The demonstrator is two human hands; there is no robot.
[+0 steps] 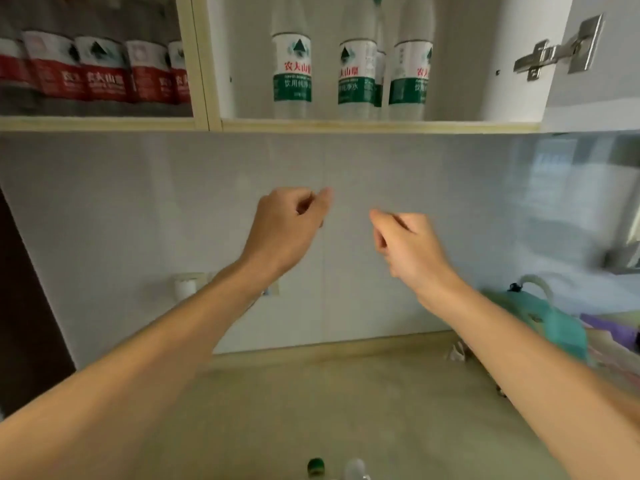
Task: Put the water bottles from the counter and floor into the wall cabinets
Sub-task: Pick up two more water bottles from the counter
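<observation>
Between loads | my left hand (287, 223) and right hand (405, 244) loosely curled, holding nothing | green-label bottles (356, 74) shelved above them | next: drop to green bottle cap (316, 466) below wrists, grip.

wall (104, 209): pale tiles; glossy | counter (311, 403): beige | socket (187, 285): white

Glossy wall panel (381, 168) — metal hinge (557, 50)

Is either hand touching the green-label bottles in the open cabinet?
Apart. The head view shows the left hand and right hand empty, well below the green-label bottles, with bare wall between.
</observation>
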